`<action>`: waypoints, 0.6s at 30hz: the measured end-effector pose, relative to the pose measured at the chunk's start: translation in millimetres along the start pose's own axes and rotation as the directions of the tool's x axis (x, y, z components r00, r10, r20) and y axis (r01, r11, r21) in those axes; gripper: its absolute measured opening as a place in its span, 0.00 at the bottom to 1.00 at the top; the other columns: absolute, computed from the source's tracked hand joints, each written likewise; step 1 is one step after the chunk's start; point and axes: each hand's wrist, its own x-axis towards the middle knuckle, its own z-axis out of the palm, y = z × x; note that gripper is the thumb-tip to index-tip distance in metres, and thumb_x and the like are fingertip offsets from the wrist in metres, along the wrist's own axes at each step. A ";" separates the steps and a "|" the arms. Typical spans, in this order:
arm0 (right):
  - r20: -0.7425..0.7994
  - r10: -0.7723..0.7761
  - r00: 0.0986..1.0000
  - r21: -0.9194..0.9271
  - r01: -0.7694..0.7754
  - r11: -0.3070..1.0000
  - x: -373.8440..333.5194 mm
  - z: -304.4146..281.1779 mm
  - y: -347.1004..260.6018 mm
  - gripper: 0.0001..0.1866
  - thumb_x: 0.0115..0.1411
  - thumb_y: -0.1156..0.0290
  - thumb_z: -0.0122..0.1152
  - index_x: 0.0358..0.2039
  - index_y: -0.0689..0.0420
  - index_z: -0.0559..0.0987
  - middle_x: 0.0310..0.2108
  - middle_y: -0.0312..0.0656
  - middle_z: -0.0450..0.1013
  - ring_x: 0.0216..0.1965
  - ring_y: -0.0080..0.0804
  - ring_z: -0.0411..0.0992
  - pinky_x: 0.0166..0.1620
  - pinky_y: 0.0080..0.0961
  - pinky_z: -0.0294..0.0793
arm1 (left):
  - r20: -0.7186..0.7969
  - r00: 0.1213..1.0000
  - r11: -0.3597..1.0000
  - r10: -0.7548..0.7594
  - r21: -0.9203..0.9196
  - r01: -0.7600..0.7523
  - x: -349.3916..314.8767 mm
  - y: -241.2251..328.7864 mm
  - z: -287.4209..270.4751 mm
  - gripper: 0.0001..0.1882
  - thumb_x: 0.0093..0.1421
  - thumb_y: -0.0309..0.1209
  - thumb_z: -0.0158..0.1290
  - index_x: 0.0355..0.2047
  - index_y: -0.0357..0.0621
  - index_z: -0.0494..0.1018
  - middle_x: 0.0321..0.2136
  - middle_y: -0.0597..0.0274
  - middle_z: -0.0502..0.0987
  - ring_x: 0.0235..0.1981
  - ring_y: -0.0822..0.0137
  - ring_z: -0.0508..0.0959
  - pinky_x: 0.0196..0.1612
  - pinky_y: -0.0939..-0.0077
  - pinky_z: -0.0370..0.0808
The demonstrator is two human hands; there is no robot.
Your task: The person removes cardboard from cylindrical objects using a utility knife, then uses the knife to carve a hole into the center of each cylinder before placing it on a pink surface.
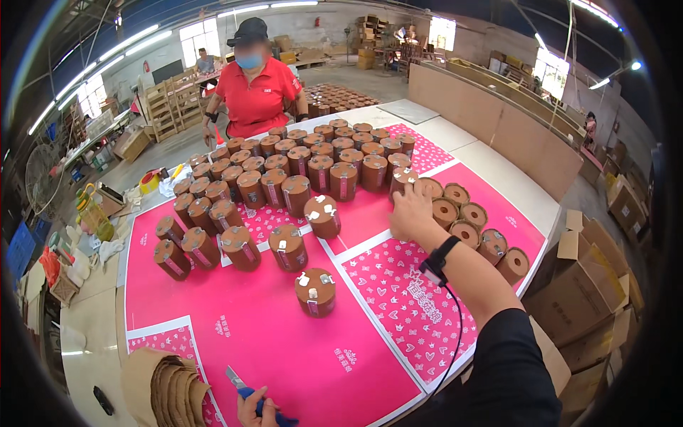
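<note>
My left hand (256, 408) is closed around a utility knife (245, 391) with a blue handle, its blade out, low over the pink sheet. Stretched out to the far right, my right hand (414, 215) has its fingers bent against a brown round canister (403, 175) at the edge of the large group; its fingertips are partly hidden. Beside that hand stand several brown canisters (446, 208) with a round hole in the top. A lone canister (315, 292) with white and metal bits on its lid stands nearer me, and another canister (323, 216) stands beyond it.
Pink printed sheets (277, 349) cover the table. A stack of brown paper pieces (160, 384) lies at the near left. Across the table stands a person in a red shirt (257, 96). Cardboard boxes (583, 285) are piled at the right, beside a long partition (491, 121).
</note>
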 end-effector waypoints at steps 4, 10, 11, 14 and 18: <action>-0.115 -0.109 0.987 0.171 0.127 0.977 -18.9 32.1 19.9 0.28 0.59 0.59 0.59 0.59 0.53 0.74 0.60 0.56 0.65 0.65 0.55 0.60 0.64 0.60 0.61 | 0.038 0.999 0.999 -0.003 -0.047 0.005 4.1 -30.7 -0.8 0.13 0.68 0.20 0.53 0.51 0.34 0.78 0.39 0.60 0.72 0.29 0.73 0.77 0.32 0.80 0.77; -0.128 -0.285 0.950 0.242 0.308 0.920 -53.1 -3.6 41.7 0.39 0.44 0.63 0.76 0.59 0.47 0.73 0.54 0.48 0.66 0.60 0.52 0.62 0.56 0.47 0.73 | -0.027 0.996 0.968 -0.090 -0.236 0.081 7.1 -11.1 3.0 0.10 0.66 0.18 0.51 0.47 0.33 0.75 0.40 0.60 0.70 0.28 0.70 0.80 0.31 0.75 0.82; -0.186 -0.260 0.948 0.321 0.308 0.895 -66.4 -15.7 40.2 0.40 0.42 0.63 0.79 0.58 0.48 0.73 0.53 0.48 0.66 0.60 0.52 0.62 0.56 0.44 0.73 | -0.035 0.982 0.940 -0.188 -0.297 0.169 7.2 0.7 2.7 0.10 0.67 0.19 0.51 0.47 0.33 0.75 0.40 0.60 0.71 0.29 0.69 0.80 0.33 0.74 0.83; -0.255 -0.105 0.961 0.706 0.259 0.659 -134.8 -51.0 32.4 0.38 0.45 0.61 0.80 0.57 0.50 0.74 0.51 0.46 0.69 0.58 0.47 0.66 0.57 0.41 0.73 | -0.070 0.960 0.881 -0.270 -0.420 0.217 5.7 -1.4 4.3 0.12 0.67 0.19 0.51 0.50 0.34 0.75 0.41 0.60 0.72 0.31 0.69 0.80 0.35 0.73 0.84; 0.236 -0.285 0.929 0.793 -0.353 -0.496 -236.6 -43.4 10.1 0.41 0.53 0.56 0.78 0.62 0.58 0.68 0.52 0.44 0.72 0.55 0.35 0.72 0.59 0.37 0.74 | 0.176 0.958 0.866 -0.227 -0.413 0.281 -1.0 43.1 12.3 0.19 0.65 0.18 0.56 0.56 0.38 0.75 0.43 0.60 0.70 0.34 0.71 0.80 0.37 0.74 0.83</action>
